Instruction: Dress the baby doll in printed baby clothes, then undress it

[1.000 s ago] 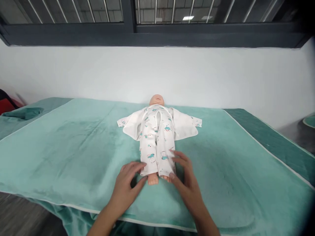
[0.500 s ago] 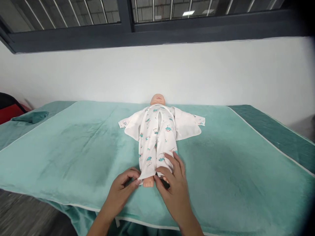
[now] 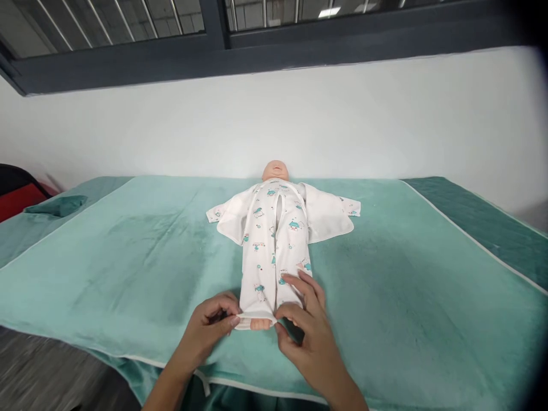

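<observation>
A baby doll (image 3: 275,169) lies on its back, its head toward the wall. White baby pants (image 3: 258,257) with a teal cartoon print cover its legs and reach up over its chest. Beneath them a white baby shirt (image 3: 327,214) is spread open, both sleeves stretched sideways. My left hand (image 3: 208,327) pinches the left corner of one pant cuff between thumb and forefinger. On the cuff's other corner, my right hand (image 3: 309,333) closes thumb and forefinger, its other fingers resting on the second pant leg. The doll's toes (image 3: 261,324) show inside the stretched cuff.
A teal plush cover (image 3: 411,297) lies over the table, its front edge hanging down. White wall (image 3: 171,125) and a dark window frame (image 3: 128,63) stand behind. A red and black item (image 3: 17,194) is at the far left, near a teal cloth bundle (image 3: 55,205).
The pant cuff has been pulled downward and stretched wider, covering more of the doll's foot. My right hand has moved slightly right and down and now pinches the cuff's right corner.
</observation>
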The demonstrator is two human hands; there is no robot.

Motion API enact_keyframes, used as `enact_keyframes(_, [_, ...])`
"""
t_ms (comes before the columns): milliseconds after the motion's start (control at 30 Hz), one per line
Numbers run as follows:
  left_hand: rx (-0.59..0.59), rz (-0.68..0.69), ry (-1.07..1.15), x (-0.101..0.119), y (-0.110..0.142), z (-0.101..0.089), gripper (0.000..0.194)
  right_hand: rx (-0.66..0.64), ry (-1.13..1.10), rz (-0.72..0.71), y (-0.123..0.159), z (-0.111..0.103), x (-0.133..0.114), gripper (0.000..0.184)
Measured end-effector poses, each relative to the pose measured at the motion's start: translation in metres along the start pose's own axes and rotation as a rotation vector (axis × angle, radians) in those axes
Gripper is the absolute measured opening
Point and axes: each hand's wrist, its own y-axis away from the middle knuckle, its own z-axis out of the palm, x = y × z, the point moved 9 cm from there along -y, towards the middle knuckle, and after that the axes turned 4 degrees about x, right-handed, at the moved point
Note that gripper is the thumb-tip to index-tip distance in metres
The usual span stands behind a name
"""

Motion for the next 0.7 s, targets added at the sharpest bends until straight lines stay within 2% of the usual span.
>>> enact_keyframes(67, [-0.04, -0.023, 0.039, 0.0, -0.003, -0.003, 0.024, -0.006, -0.046, 0.027, 0.0, -0.002, 0.003, 0.016])
enact_keyframes(133, [-0.024, -0.038, 0.049, 0.002, -0.008, -0.008, 0.026, 0.017, -0.119, 0.075, -0.002, -0.007, 0.009, 0.015])
enact_keyframes(267, [0.119, -0.081, 0.015, 0.009, -0.021, -0.016, 0.022, 0.098, -0.102, 0.092, -0.003, -0.025, 0.021, 0.043])
enact_keyframes(367, [0.236, -0.082, -0.123, 0.012, -0.035, -0.019, 0.024, 0.149, 0.035, 0.07, 0.007, -0.035, 0.028, 0.04])
enact_keyframes(433, [0.311, 0.013, -0.335, 0.022, -0.049, -0.021, 0.023, 0.163, 0.118, 0.107, 0.018, -0.037, 0.036, 0.027])
enact_keyframes(500, [0.345, 0.174, -0.611, 0.037, -0.064, -0.016, 0.02, 0.158, 0.179, 0.139, 0.027, -0.035, 0.04, 0.017])
enact_keyframes(600, [0.309, 0.364, -0.963, 0.051, -0.088, 0.0, 0.021, 0.171, 0.201, 0.127, 0.032, -0.034, 0.034, 0.005])
enact_keyframes(700, [0.265, 0.503, -1.138, 0.059, -0.104, 0.013, 0.018, 0.193, 0.043, 0.177, 0.032, -0.039, 0.027, 0.005])
